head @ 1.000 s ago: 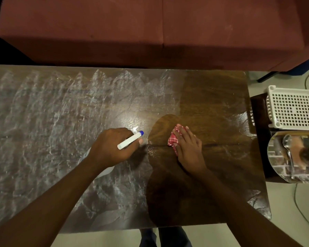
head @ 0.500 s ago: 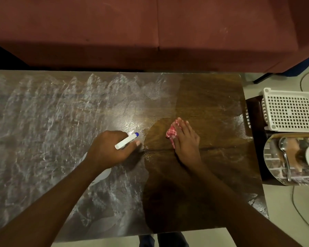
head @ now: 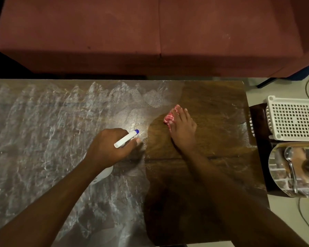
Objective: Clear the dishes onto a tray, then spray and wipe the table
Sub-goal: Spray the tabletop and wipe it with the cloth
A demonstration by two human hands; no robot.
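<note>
Dark wooden table (head: 212,175), left half under a white spray film. At table centre the left hand (head: 107,148) clasps a white spray bottle with a blue nozzle (head: 126,141). Just right of it the right hand (head: 183,129), fingers flat, presses a red-and-white checked cloth (head: 169,118). Best worked leftward into the film with overlapping, evenly pressed strokes. Dishes sit on the mirrored tray (head: 275,168) beyond the table's right edge. The bottle's marking is unreadable.

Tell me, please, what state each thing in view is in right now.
table, left part filmed with white streaks, right part wiped dark
spray bottle, gripped by the left hand
cloth, bunched on the table, pressed by the right hand with straight fingers
tray, beside the table, holding the spoon
spoon, lying on the tray
</note>
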